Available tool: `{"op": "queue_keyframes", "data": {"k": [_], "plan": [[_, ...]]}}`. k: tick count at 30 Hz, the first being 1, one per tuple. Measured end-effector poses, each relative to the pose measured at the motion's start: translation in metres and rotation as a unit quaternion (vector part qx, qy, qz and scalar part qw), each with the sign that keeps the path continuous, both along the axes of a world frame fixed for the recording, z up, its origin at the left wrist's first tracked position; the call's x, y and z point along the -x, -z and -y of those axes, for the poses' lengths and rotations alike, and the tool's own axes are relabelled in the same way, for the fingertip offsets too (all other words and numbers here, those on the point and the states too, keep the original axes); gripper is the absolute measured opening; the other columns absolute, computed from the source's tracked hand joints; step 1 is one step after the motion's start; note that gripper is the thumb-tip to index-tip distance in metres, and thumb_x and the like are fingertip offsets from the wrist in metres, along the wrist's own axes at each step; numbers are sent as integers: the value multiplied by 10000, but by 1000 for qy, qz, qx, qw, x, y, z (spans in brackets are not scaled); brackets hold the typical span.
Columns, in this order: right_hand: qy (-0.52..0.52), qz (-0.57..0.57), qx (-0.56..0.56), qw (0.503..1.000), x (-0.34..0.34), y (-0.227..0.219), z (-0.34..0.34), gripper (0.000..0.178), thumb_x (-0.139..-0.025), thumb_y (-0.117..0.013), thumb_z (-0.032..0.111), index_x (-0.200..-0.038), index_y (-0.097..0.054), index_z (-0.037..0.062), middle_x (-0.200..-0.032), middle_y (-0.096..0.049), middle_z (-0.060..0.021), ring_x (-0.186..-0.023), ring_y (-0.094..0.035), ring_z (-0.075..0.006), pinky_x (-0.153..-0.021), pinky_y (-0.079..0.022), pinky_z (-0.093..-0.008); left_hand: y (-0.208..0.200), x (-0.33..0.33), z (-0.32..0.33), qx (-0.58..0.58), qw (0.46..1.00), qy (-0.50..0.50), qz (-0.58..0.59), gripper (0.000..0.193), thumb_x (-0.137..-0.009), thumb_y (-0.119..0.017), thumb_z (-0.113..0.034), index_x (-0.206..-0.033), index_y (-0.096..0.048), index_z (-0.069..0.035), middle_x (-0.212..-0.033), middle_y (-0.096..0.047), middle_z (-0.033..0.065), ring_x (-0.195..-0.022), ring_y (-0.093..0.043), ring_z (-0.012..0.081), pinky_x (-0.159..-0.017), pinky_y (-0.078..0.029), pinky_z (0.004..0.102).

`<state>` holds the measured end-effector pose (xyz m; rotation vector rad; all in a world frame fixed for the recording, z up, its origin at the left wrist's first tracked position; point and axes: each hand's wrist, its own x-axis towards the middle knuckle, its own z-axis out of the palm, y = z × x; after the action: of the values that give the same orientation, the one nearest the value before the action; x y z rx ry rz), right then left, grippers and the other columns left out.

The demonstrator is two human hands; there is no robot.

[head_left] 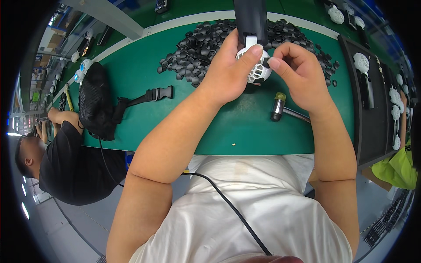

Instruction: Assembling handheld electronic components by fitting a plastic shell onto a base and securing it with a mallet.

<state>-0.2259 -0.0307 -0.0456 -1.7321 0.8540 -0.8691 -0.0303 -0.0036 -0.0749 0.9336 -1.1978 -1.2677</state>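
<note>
My left hand [226, 72] is wrapped round a white openwork ball [258, 75] on the end of a dark handle [251, 21], its thumb on the ball's top. Between thumb and forefinger of my right hand [302, 76] is a small black piece [266, 62], pressed against the ball's right side. Behind both hands spreads a heap of small black pieces [193, 55] of the same look. A mallet [277, 107] with a yellowish face and a black face lies below my right hand, its metal shaft partly hidden by my wrist.
A black mesh bag [94, 103] with a buckled strap [151, 95] lies at the table's left. At the right, a dark tray [366, 131] holds a white ball on a handle [362, 63]. A person in black [83, 171] sits at the left. A black cable [219, 193] crosses my shirt.
</note>
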Motion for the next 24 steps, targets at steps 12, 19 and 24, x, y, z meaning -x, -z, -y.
{"op": "queue_keyframes", "data": {"k": [12, 19, 24], "plan": [[19, -43, 67, 997, -3, 6, 0, 96, -966, -656, 128, -909, -634, 53, -756, -566, 1, -669, -459, -109, -630, -392, -261, -2, 2, -4, 43, 995, -27, 81, 482, -995, -644, -235, -1408, -485, -44, -1109, -655, 114, -912, -624, 179, -800, -516, 298], [54, -64, 113, 990, -6, 6, -3, 79, -941, -680, 116, -913, -651, 47, -729, -583, -5, -643, -479, -120, -613, -408, -271, -2, 4, -4, 34, 993, -42, 106, 496, -978, -644, -219, -1413, -484, -43, -1115, -653, 120, -919, -632, 182, -808, -522, 303], [60, -54, 62, 995, -8, 1, -6, 57, -906, -715, 69, -915, -664, 46, -744, -601, -11, -648, -493, -123, -619, -420, -269, 0, 2, -1, 10, 995, -58, 77, 502, -1000, -640, -262, -1420, -477, -41, -1121, -648, 128, -917, -640, 190, -794, -528, 307]]}}
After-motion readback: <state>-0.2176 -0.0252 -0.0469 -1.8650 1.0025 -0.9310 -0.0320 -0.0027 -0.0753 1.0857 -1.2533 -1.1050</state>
